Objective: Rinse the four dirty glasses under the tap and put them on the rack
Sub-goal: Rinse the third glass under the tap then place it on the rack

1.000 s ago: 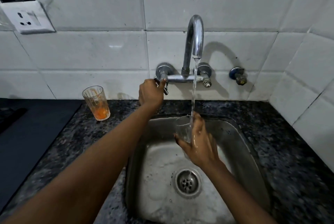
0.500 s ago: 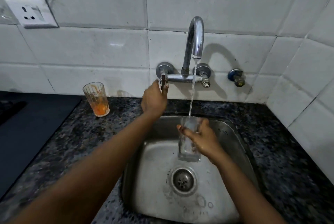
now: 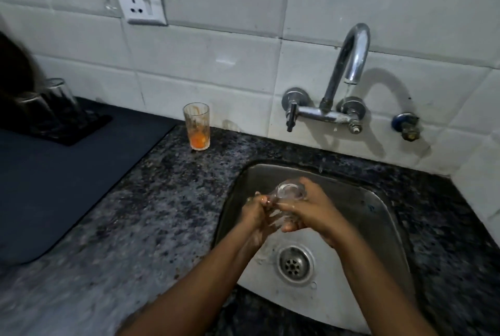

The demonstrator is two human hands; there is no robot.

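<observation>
Two hands meet over the steel sink (image 3: pixel 378 216) at lower right of the frame, and both are yours: your left hand (image 3: pixel 255 216) and your right hand (image 3: pixel 315 213) are closed together around one clear drinking glass (image 3: pixel 289 191), held tipped on its side above the basin. Your right fingers (image 3: pixel 293 207) wrap the body of the glass while your left hand pinches its near end; blur hides the exact finger placement. The glass sits above and to the left of the round drain (image 3: pixel 293 265), not under the spout.

At upper right, the chrome wall tap (image 3: pixel 351 56) arches out from the white tiles (image 3: pixel 216 70) — a thin trickle shows at its mouth. Its left lever (image 3: pixel 290 116) hangs downward.

Left of the tap, a second glass (image 3: pixel 197 127) stands upright on the speckled granite counter (image 3: pixel 162 200) close to the wall, orange residue pooled at its bottom and streaked up its sides.

At far left, upturned clear glasses (image 3: pixel 58 94) rest on a dark rack (image 3: pixel 70 129) — how many you cannot tell in the shadow. The rack lies on a dark mat (image 3: pixel 67 181) covering the counter's left side. A white wall socket (image 3: pixel 140 4) is fixed to the tiles at upper left.
</observation>
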